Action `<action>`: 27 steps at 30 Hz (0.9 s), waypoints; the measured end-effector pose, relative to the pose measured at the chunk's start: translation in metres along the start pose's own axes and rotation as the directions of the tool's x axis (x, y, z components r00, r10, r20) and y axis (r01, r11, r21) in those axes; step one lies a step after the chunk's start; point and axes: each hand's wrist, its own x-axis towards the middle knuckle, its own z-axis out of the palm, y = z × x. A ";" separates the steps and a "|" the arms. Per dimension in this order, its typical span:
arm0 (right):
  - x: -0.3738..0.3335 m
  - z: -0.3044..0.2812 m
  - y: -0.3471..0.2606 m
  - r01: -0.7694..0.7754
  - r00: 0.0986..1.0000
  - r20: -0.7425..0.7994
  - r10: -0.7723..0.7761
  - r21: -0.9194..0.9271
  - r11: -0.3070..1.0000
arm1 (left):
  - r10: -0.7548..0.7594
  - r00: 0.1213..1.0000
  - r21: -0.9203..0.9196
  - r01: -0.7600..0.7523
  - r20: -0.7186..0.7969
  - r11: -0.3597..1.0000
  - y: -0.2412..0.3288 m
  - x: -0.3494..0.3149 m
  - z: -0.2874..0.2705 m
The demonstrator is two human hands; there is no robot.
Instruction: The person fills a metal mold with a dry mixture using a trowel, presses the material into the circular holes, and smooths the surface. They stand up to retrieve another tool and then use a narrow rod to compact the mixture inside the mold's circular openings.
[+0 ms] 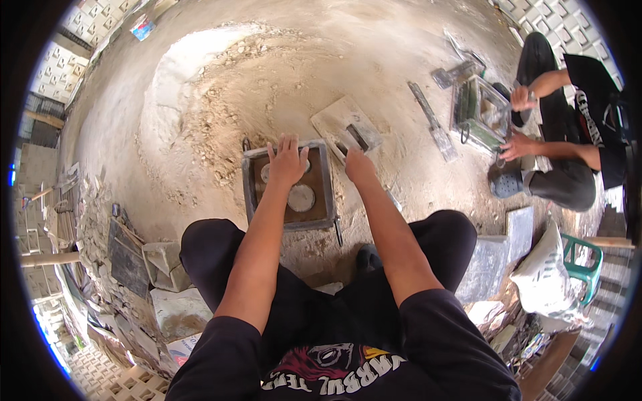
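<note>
A square, dark-rimmed casting frame (326,177) lies on the ground between my knees. Inside it, a brown surface carries pale round discs, the largest disc (301,198) toward the near side. My left hand (287,162) reaches over the frame's far part, fingers stretched out, partly covering the smaller discs. Just right of the frame, my right hand (360,167) is closed at the near edge of a flat pale board (334,119). The board has a dark bar-like handle (358,138) on top. Whatever my right fingers grip is mostly hidden.
Loose sandy soil (227,127) is heaped beyond the frame. At right, another person (565,134) works with both hands at a second frame (476,110). A long flat tool (433,123) lies between us. A white sack (545,274) and green chair (583,267) stand near right; concrete blocks (164,264) lie left.
</note>
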 end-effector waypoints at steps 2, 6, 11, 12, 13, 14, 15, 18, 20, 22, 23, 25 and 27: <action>0.012 0.006 0.002 -0.023 0.999 0.040 0.026 -0.071 0.997 | 0.016 1.000 -0.011 -0.015 0.007 1.000 -0.002 0.007 -0.001; 0.026 -0.023 -0.023 0.006 0.998 0.057 0.000 -0.113 0.994 | 0.018 1.000 -0.042 -0.018 0.019 0.999 -0.039 0.015 -0.008; 0.068 -0.025 0.013 0.087 0.920 -0.367 -0.135 -0.145 0.986 | -0.054 0.997 -0.040 0.052 -0.049 0.998 -0.066 0.035 -0.025; 0.082 -0.015 0.035 0.078 0.949 -0.305 -0.081 -0.023 0.997 | -0.031 0.996 -0.051 0.026 -0.089 0.998 -0.064 0.042 -0.026; 0.087 -0.010 0.038 0.061 0.974 -0.222 -0.037 0.101 0.993 | -0.019 0.993 -0.060 0.012 -0.121 0.998 -0.065 0.042 -0.021; 0.090 -0.005 0.042 0.056 0.988 -0.155 -0.028 0.179 0.982 | -0.007 0.988 -0.069 -0.003 -0.152 0.998 -0.066 0.043 -0.018; 0.088 -0.009 0.036 0.052 0.997 -0.077 -0.033 0.254 0.966 | -0.018 0.987 -0.078 0.006 -0.157 0.997 -0.071 0.040 -0.015; 0.093 -0.013 0.028 0.049 0.998 0.032 -0.060 0.281 0.959 | -0.027 0.986 -0.095 0.012 -0.165 0.995 -0.074 0.039 -0.014; 0.106 -0.017 0.023 0.074 0.995 0.044 -0.084 0.198 0.977 | -0.043 0.987 -0.097 0.028 -0.154 0.995 -0.074 0.040 -0.013; 0.123 -0.027 0.008 0.101 0.994 0.043 -0.105 0.083 0.991 | -0.052 0.991 -0.130 0.036 -0.124 0.991 -0.073 0.041 -0.020; 0.133 -0.029 0.000 0.108 0.991 0.070 -0.113 0.066 0.992 | -0.057 0.993 -0.148 0.041 -0.107 0.988 -0.073 0.041 -0.020; 0.162 -0.029 -0.024 0.128 0.985 0.113 -0.131 0.039 0.991 | -0.052 0.986 -0.151 0.028 -0.157 0.988 -0.075 0.040 -0.015; 0.195 -0.021 -0.052 0.141 0.985 0.102 -0.141 0.005 0.990 | -0.044 0.980 -0.156 0.013 -0.195 0.988 -0.077 0.040 -0.012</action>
